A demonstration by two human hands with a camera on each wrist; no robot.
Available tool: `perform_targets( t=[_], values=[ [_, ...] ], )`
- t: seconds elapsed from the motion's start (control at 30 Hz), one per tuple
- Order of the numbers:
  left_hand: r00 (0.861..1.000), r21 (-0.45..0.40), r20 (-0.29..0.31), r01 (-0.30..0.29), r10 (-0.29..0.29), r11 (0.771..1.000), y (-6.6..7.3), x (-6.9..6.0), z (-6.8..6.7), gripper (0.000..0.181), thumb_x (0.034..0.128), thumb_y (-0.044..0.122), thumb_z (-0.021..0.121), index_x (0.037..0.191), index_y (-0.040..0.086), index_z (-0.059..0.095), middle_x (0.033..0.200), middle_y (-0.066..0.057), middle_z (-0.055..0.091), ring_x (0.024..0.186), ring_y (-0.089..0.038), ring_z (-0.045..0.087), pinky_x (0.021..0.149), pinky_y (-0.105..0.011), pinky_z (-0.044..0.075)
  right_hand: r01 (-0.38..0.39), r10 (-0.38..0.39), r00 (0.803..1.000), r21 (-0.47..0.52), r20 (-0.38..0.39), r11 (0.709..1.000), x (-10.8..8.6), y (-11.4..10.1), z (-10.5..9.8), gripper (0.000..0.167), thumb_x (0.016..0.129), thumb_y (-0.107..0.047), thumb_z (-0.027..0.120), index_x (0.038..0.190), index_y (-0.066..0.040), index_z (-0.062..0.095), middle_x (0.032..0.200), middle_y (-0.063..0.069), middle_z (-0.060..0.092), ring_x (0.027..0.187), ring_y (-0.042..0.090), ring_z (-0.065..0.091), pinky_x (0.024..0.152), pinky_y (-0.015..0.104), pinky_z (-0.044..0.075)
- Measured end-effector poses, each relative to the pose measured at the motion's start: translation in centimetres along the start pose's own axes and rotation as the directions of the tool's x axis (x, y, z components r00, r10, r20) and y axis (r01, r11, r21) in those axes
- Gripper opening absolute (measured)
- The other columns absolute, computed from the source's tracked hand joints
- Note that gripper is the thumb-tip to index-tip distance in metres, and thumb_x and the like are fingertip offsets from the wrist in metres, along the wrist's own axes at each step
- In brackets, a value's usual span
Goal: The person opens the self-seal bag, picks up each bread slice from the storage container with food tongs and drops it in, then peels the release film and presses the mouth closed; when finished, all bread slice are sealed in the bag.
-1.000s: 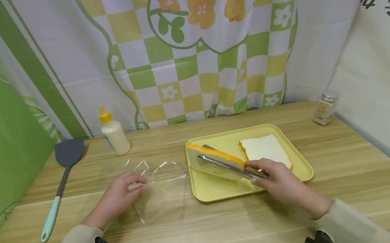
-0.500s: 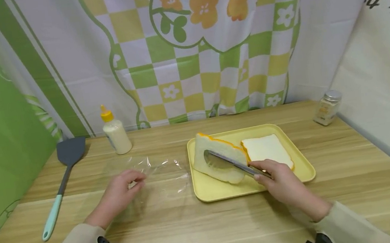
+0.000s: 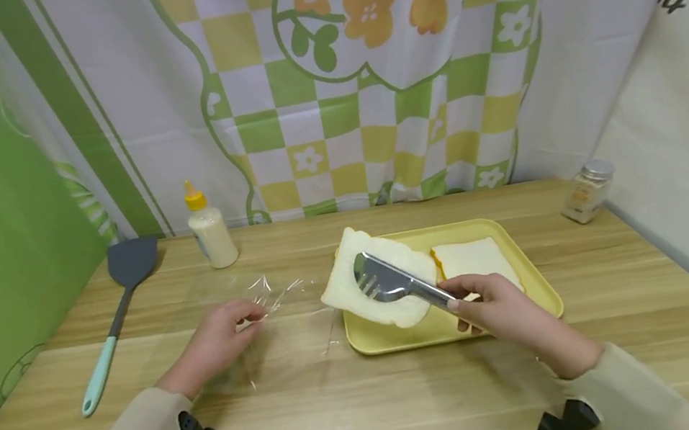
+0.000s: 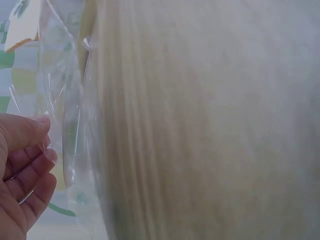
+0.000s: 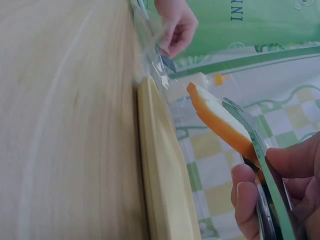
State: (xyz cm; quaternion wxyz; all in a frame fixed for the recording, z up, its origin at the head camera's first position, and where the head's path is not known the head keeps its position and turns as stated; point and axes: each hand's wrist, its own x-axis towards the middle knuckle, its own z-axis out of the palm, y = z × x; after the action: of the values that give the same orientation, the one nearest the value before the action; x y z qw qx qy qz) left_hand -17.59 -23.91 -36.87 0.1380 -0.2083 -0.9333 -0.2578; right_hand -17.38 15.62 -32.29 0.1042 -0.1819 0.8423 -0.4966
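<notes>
My left hand (image 3: pixel 220 340) pinches the edge of a clear plastic bag (image 4: pixel 75 125) between thumb and fingers; the bag lies along the tabletop. In my right hand (image 3: pixel 494 308) are metal tongs (image 3: pixel 384 275), one end broad and slotted like a fork. A white bread slice (image 3: pixel 343 280) with orange-brown crust is clamped in them, as the right wrist view shows its crust edge (image 5: pixel 215 120) between the tong ends. The slice hangs tilted above the left side of a yellow tray (image 3: pixel 374 344), near the bag's mouth. Another bread slice (image 3: pixel 474 259) lies on the tray.
A spatula (image 3: pixel 125 287) with a mint handle lies at the left. Behind the bag stands a squeeze bottle (image 3: pixel 213 239) with a yellow cap. A small glass jar (image 3: pixel 586 194) sits at the back right. Fabric screens (image 3: pixel 385 129) close off the back and sides.
The right hand has turned the tongs, so the gripped slice goes from edge-up to showing its broad white face, and has shifted left past the tray's rim. The left hand stays at the bag.
</notes>
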Motion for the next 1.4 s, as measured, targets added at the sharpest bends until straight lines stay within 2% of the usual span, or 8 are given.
perform_targets(
  t=[0.23, 0.37, 0.5, 0.63, 0.87, 1.23, 1.33, 1.4],
  values=[
    [0.999, -0.002, 0.033, -0.026, 0.026, 1.0, 0.4, 0.2, -0.1, 0.014, 0.0781, -0.002, 0.069, 0.092, 0.002, 0.069, 0.087, -0.006, 0.067, 0.081, -0.022, 0.063, 0.071, -0.037, 0.052, -0.086, 0.075, 0.987, 0.072, 0.139, 0.994, 0.9, -0.3, 1.7, 0.031, 0.091, -0.005, 0.052, 0.119, 0.009, 0.055, 0.094, 0.014, 0.058, 0.061, 0.014, 0.055, 0.053, 0.028, 0.049],
    [0.999, -0.015, 0.045, -0.005, 0.005, 1.0, 0.6, 0.2, -0.2, 0.013, 0.0791, -0.002, 0.068, 0.091, 0.002, 0.069, 0.086, -0.005, 0.066, 0.082, -0.021, 0.062, 0.072, -0.038, 0.051, -0.133, 0.116, 0.969, 0.063, 0.217, 0.989, 1.7, -0.8, 2.0, 0.028, 0.09, -0.005, 0.05, 0.115, 0.006, 0.058, 0.089, 0.014, 0.056, 0.057, 0.015, 0.053, 0.052, 0.027, 0.047],
    [0.999, -0.013, 0.054, 0.005, -0.005, 1.0, 0.6, 0.3, -0.3, 0.012, 0.0803, 0.0, 0.068, 0.092, 0.003, 0.069, 0.087, -0.005, 0.066, 0.082, -0.02, 0.062, 0.073, -0.037, 0.051, -0.139, 0.13, 0.949, 0.011, 0.288, 0.99, 2.7, -1.3, 1.8, 0.026, 0.09, -0.005, 0.051, 0.113, 0.004, 0.06, 0.083, 0.016, 0.057, 0.055, 0.015, 0.052, 0.051, 0.028, 0.045],
    [0.998, -0.033, 0.058, -0.011, 0.013, 0.999, 0.7, 0.4, -0.3, 0.011, 0.0806, 0.001, 0.068, 0.091, 0.003, 0.07, 0.087, -0.005, 0.067, 0.08, -0.017, 0.061, 0.072, -0.035, 0.051, -0.189, 0.168, 0.918, 0.023, 0.36, 0.982, 3.6, -1.5, 1.7, 0.027, 0.09, -0.004, 0.051, 0.114, 0.004, 0.06, 0.088, 0.017, 0.059, 0.054, 0.014, 0.053, 0.049, 0.026, 0.044],
    [0.997, -0.058, 0.05, -0.06, 0.063, 0.996, 0.7, 0.3, -0.2, 0.013, 0.0798, -0.001, 0.068, 0.092, 0.003, 0.07, 0.086, -0.005, 0.067, 0.078, -0.013, 0.061, 0.07, -0.031, 0.052, -0.239, 0.18, 0.892, 0.094, 0.415, 0.967, 4.4, -1.3, 2.6, 0.029, 0.089, -0.001, 0.048, 0.115, 0.008, 0.057, 0.084, 0.016, 0.058, 0.05, 0.011, 0.052, 0.047, 0.021, 0.043],
    [0.997, -0.11, 0.026, -0.064, 0.068, 0.992, 1.0, -0.1, 0.2, 0.014, 0.0791, -0.003, 0.068, 0.09, 0.005, 0.071, 0.089, -0.004, 0.068, 0.081, -0.011, 0.061, 0.071, -0.026, 0.052, -0.247, 0.169, 0.902, 0.155, 0.397, 0.956, 5.2, -0.9, 4.1, 0.03, 0.091, -0.001, 0.048, 0.117, 0.011, 0.054, 0.082, 0.013, 0.057, 0.051, 0.01, 0.052, 0.048, 0.02, 0.045],
    [0.997, -0.104, 0.025, -0.07, 0.073, 0.992, 1.3, 0.0, 0.2, 0.014, 0.0801, -0.002, 0.067, 0.091, 0.005, 0.071, 0.089, -0.004, 0.068, 0.081, -0.014, 0.062, 0.072, -0.028, 0.052, -0.233, 0.156, 0.911, 0.165, 0.381, 0.958, 5.4, -0.9, 4.3, 0.031, 0.09, -0.001, 0.048, 0.118, 0.012, 0.053, 0.083, 0.013, 0.057, 0.051, 0.01, 0.051, 0.048, 0.019, 0.044],
    [0.997, -0.099, 0.027, -0.07, 0.073, 0.993, 1.5, 0.1, 0.3, 0.014, 0.08, -0.001, 0.067, 0.091, 0.005, 0.071, 0.09, -0.004, 0.069, 0.088, -0.021, 0.063, 0.079, -0.034, 0.052, -0.228, 0.152, 0.91, 0.16, 0.385, 0.96, 5.6, -0.9, 4.4, 0.031, 0.09, -0.002, 0.049, 0.118, 0.012, 0.054, 0.082, 0.013, 0.057, 0.052, 0.01, 0.052, 0.048, 0.02, 0.045]
  ],
)
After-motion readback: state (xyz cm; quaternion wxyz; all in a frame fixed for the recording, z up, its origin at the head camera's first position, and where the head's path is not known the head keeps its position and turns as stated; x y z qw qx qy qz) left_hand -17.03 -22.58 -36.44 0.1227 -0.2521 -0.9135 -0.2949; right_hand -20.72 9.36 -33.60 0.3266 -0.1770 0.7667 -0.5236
